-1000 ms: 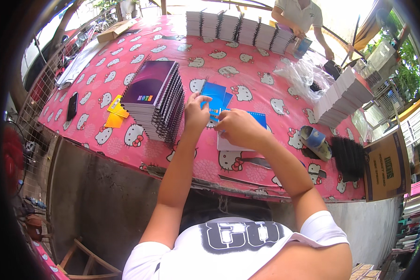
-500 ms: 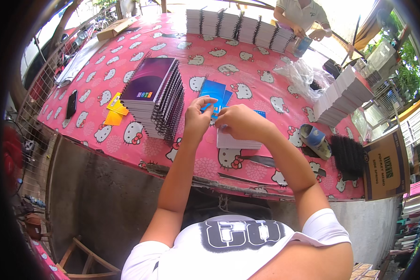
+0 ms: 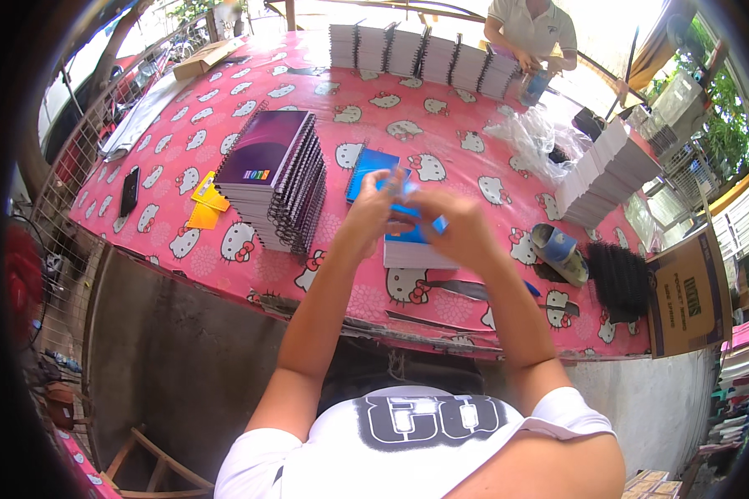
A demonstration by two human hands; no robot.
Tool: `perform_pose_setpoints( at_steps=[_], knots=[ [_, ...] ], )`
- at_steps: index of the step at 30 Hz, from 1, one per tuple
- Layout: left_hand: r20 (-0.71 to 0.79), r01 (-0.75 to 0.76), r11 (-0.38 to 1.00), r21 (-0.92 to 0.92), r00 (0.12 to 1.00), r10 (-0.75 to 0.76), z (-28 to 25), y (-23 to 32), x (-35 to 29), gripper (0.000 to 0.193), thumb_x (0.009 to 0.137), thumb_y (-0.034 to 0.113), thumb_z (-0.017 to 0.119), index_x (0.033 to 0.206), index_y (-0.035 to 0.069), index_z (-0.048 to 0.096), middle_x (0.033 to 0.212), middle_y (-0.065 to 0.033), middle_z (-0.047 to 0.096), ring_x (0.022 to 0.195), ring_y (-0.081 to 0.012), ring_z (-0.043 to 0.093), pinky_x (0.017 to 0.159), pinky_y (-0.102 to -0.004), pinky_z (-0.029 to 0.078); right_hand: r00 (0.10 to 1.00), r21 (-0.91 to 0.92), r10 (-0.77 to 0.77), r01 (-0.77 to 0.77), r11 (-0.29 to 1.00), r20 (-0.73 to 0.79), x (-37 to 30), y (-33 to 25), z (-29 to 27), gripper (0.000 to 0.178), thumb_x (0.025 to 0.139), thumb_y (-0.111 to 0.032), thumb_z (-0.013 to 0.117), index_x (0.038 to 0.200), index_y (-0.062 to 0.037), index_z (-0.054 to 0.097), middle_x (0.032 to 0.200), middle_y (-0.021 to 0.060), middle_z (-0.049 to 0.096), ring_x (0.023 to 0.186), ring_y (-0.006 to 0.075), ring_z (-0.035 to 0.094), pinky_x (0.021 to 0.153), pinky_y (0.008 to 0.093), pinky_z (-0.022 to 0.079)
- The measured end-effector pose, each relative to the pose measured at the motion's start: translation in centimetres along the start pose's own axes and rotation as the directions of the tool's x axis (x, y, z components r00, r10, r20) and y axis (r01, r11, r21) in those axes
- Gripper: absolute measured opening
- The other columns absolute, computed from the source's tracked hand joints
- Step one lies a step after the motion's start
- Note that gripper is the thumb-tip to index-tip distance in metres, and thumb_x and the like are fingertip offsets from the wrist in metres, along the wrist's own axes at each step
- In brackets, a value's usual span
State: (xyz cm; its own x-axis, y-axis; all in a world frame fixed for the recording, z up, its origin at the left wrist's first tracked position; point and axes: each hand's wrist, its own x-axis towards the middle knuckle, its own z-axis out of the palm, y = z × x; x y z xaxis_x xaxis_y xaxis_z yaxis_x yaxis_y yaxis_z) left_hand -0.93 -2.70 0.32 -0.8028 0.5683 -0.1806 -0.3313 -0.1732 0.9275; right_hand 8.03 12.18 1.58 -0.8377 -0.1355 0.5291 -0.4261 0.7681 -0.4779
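A: Which details are obscured?
B: The blue piece (image 3: pixel 410 190) between the hands is blurred, and its outline is partly covered by fingers. The right hand (image 3: pixel 458 223) is also blurred. The co-worker (image 3: pixel 531 37) is cut off at the upper edge.

A: State the finger positions.
B: The left hand (image 3: pixel 368 223) has curled fingers, with the thumb apart from them. The right hand's fingers bend inward. Which hand grips the blue piece, I cannot tell.

A: Locate the blue piece.
B: It is at the fingertips, between both hands, above the near end of the blue notebook (image 3: pixel 368 169). The pad stack (image 3: pixel 418 256) is below the hands, its blue top partly hidden by them.

A: List adjacent items.
B: Left: the purple notebooks (image 3: pixel 266 162), stacked near the left forearm, with yellow booklets (image 3: pixel 206 204) beyond. Right: black coils (image 3: pixel 617 279) beside a carton (image 3: pixel 686 291).

A: Identify obstructions.
B: The hands mask the near part of the blue notebook.
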Motion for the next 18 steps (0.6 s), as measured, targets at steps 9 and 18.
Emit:
perform_pose_setpoints(
  at_steps=[9,18],
  knots=[
    [0.266,-0.712,0.514,0.478,0.675,0.688,-0.9,-4.4,-0.1,0.054,0.088,-0.008,0.054,0.137,0.011,0.041,0.113,-0.0098,0.057,0.096,-0.0156,0.057,0.082,-0.0289,0.047,0.903,0.503,0.429,-0.358,0.786,-0.027,-5.5,5.5,-0.7,0.044,0.080,0.001,0.072,0.110,-0.0080,0.041,0.101,0.0030,0.051,0.095,0.0118,0.053,0.083,0.0293,0.048],
    [0.245,-0.444,0.012,0.896,0.515,0.821,5.3,-2.2,-1.9,0.042,0.080,0.010,0.071,0.119,0.017,0.060,0.118,-0.0111,0.058,0.112,-0.0306,0.053,0.101,-0.0641,0.023,0.825,0.336,0.545,-0.476,0.813,-0.148,-5.3,6.9,1.4,0.045,0.075,0.003,0.074,0.107,-0.0037,0.043,0.097,0.0134,0.057,0.088,0.0247,0.059,0.079,0.0352,0.048]
  ],
)
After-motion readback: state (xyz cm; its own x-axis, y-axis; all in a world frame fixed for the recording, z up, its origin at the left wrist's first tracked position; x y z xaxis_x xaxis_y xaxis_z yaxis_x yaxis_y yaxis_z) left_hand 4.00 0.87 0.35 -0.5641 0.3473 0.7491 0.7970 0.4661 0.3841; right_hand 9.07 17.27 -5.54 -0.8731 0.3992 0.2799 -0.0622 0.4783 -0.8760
